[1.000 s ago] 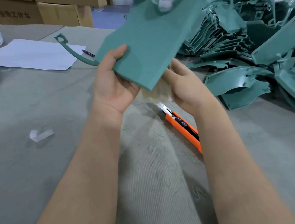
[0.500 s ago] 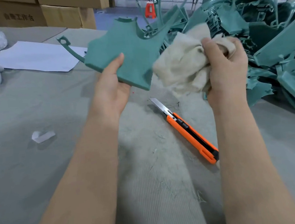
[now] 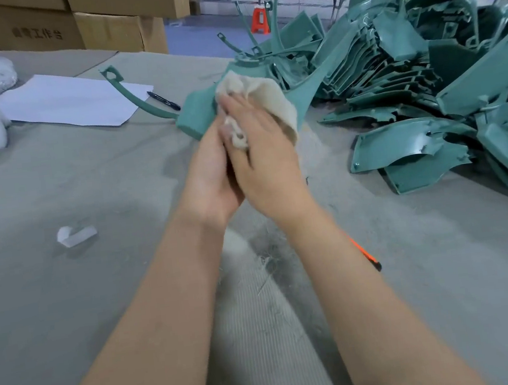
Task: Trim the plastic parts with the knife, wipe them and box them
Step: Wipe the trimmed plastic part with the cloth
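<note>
A green plastic part [image 3: 199, 110] with a long curved arm is held above the table by my left hand [image 3: 212, 171], which grips its near edge from below. My right hand [image 3: 260, 147] presses a beige cloth [image 3: 270, 98] flat onto the part's top face; some cloth is bunched under the fingers. The orange utility knife [image 3: 368, 257] lies on the table, mostly hidden behind my right forearm.
A big heap of green plastic parts [image 3: 417, 78] fills the right side. White paper [image 3: 71, 102] with a black pen [image 3: 163, 100] lies at the back left. A small white scrap [image 3: 75, 234] lies left. Cardboard boxes [image 3: 75, 22] stand behind the grey felt table [image 3: 69, 308].
My right hand brought the cloth from the right onto the part and now covers it. The part has tipped lower and flatter. My right forearm now hides most of the knife.
</note>
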